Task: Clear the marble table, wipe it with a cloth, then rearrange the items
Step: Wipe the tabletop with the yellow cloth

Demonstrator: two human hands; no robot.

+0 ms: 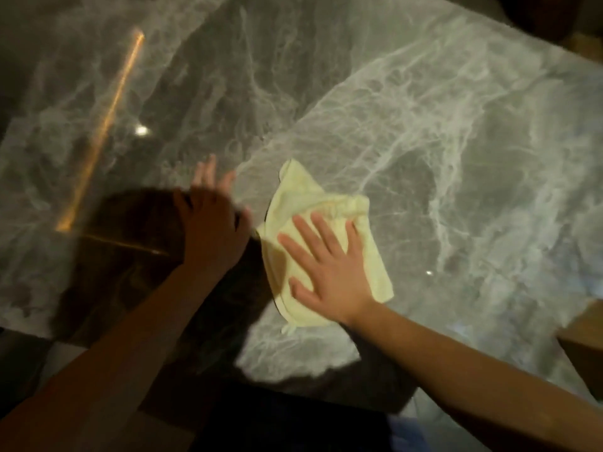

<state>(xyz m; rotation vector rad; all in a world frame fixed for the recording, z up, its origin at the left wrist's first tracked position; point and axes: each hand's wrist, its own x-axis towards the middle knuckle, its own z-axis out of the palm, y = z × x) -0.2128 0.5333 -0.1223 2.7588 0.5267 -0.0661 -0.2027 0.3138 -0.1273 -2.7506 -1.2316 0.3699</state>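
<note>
A pale yellow cloth (305, 203) lies crumpled on the grey, white-veined marble table (424, 125), near its middle. My right hand (326, 269) presses flat on the cloth with fingers spread. Just left of the cloth, my left hand (212, 220) rests on the marble with its fingers straight, blurred and in shadow. It holds nothing and is apart from the cloth.
A dark shadow covers the marble under my left arm. A warm orange light streak (107, 125) reflects in the polished top at the left. A brown wooden piece (584, 337) shows at the right edge. The table's near edge runs along the lower left.
</note>
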